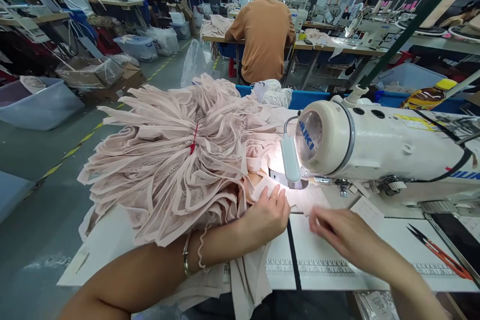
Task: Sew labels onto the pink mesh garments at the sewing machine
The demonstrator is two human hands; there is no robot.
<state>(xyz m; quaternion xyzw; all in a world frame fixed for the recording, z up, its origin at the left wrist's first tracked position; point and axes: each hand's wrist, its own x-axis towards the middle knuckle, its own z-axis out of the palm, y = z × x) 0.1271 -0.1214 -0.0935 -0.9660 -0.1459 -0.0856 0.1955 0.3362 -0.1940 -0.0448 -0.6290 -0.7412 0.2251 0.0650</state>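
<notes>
My left hand (267,211) wears a ring and is closed, its bent fingers on a pale pink fabric piece (304,199) in front of the sewing machine (330,135). The piece lies under the machine's lit head. My right hand (339,227) is just to the right, fingertips drawn together at the near edge of the fabric; whatever they pinch is hidden. Left of the machine lies a large heap of pale pink garment pieces (161,160), gathered by a red tie (193,146). A strip of the fabric (249,280) hangs over the table's front edge beneath my left forearm.
Orange-handled scissors (440,252) lie at the right of the white table (322,277), which has a printed ruler. A dark flat object (455,237) is beside them. A yellow-capped bottle (429,95) stands behind the machine. Ahead, a person in brown (264,35) sits at another table.
</notes>
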